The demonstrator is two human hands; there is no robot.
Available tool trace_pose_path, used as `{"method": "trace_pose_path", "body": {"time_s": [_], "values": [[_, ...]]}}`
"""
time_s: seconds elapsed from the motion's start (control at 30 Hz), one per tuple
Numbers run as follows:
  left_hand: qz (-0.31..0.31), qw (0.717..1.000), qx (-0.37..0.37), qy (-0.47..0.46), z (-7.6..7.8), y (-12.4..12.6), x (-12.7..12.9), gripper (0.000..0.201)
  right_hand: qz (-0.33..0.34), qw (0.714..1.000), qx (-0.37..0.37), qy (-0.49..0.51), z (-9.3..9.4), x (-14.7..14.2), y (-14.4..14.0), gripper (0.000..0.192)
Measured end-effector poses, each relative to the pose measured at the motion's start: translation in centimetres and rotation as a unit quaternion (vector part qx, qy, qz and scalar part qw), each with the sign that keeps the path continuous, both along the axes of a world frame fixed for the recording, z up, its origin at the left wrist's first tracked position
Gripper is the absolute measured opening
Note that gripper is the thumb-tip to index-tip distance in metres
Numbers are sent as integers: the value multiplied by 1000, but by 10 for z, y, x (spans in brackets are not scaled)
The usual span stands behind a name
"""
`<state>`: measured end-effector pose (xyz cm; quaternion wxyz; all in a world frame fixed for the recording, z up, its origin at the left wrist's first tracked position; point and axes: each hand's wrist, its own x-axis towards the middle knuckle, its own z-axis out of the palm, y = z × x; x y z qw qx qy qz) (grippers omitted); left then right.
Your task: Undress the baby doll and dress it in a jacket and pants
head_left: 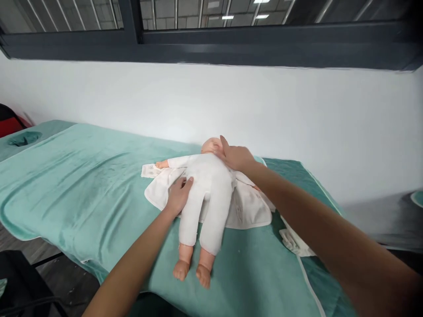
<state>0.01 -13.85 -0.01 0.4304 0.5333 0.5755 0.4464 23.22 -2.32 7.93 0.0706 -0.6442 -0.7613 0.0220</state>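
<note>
A baby doll (208,193) in a white suit lies on its back at the centre of the frame, on an opened white garment (246,207) spread over a teal-covered bed (82,189). The left hand (178,193) rests flat and unclenched against the doll's side, grasping nothing. The right hand (236,156) lies open over its shoulder beside the head, just below the white wall (297,123).

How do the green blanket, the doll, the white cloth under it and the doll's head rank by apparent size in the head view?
1. green blanket
2. white cloth and doll: look alike, and the doll hides part of the cloth
3. doll's head, partly hidden by the right hand
</note>
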Motion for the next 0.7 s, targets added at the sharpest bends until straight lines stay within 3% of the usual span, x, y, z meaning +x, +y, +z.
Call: {"method": "trace_pose_path", "body": {"time_s": [0.1, 0.23, 0.33, 0.43, 0.6, 0.7], "values": [[26, 991, 62, 114, -4, 16, -2, 37, 92, 991, 76, -57, 15, -24, -1, 64], [14, 951, 96, 294, -7, 30, -7, 31, 261, 961, 62, -69, 2, -91, 7, 41], [15, 898, 133, 420, -12, 38, -14, 27, 263, 960, 4, -94, -18, -131, 19, 36], [28, 858, 152, 490, -17, 49, -23, 24, 252, 961, -46, -99, -29, -144, 29, 32], [29, 864, 139, 482, -21, 70, -37, 17, 248, 964, -60, -79, -24, -129, 30, 28], [34, 896, 144, 418, -21, 77, -45, 17, 241, 970, -32, -23, -20, -113, 25, 30]]}}
